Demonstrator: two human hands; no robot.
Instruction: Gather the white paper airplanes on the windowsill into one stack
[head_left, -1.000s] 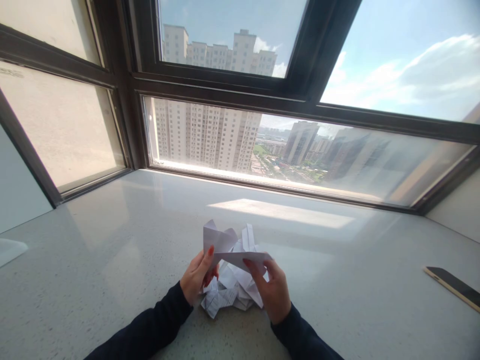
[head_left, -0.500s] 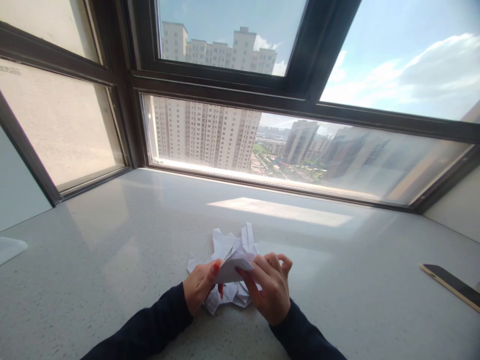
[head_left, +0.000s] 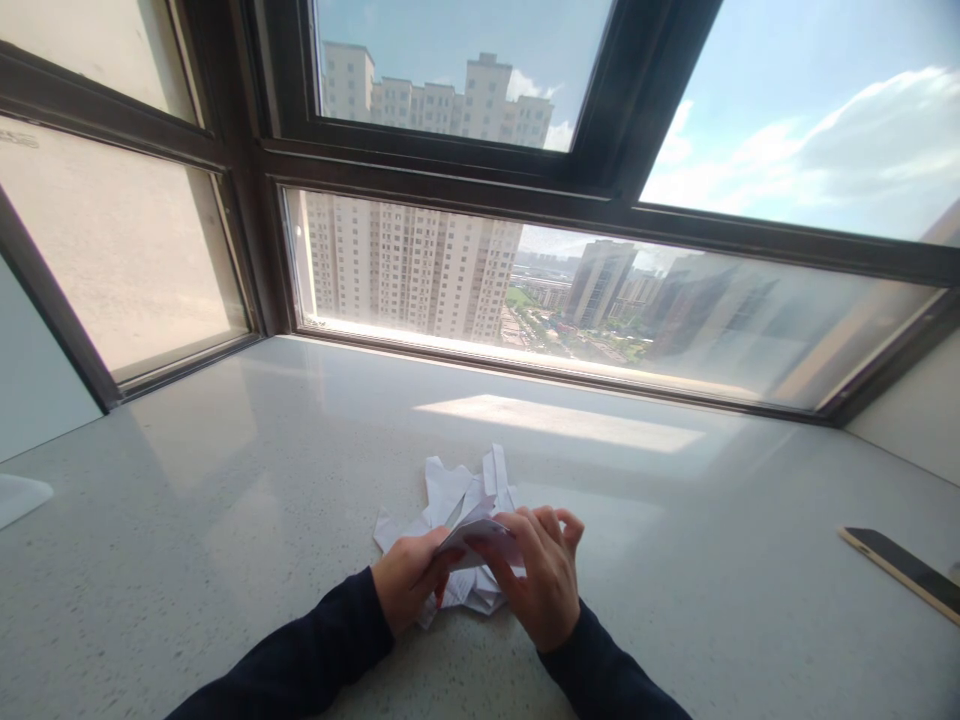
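Note:
Between my two hands is a folded piece of white paper [head_left: 471, 536], raised above a loose heap of folded white papers [head_left: 448, 487]. My left hand [head_left: 409, 577] is closed on the paper's left side, its thumb partly hidden behind the near fold. On the right side, my right hand [head_left: 541, 572] pinches the paper between thumb and fingers, with the outer fingers curled away. Parts of the heap stick out behind and below my hands; faint print shows on some pieces. My hands cover the rest.
A speckled pale countertop [head_left: 247, 560] runs to the window frame [head_left: 570, 380] at the back. A phone [head_left: 904, 572] lies at the right edge. Part of a white object [head_left: 21, 498] shows at the far left. Sunlight falls on the surface behind the papers.
My left hand has moved slightly right, and its thumb has slid in behind the paper's fold. The held paper now looks flatter and lower. My right hand has hardly moved.

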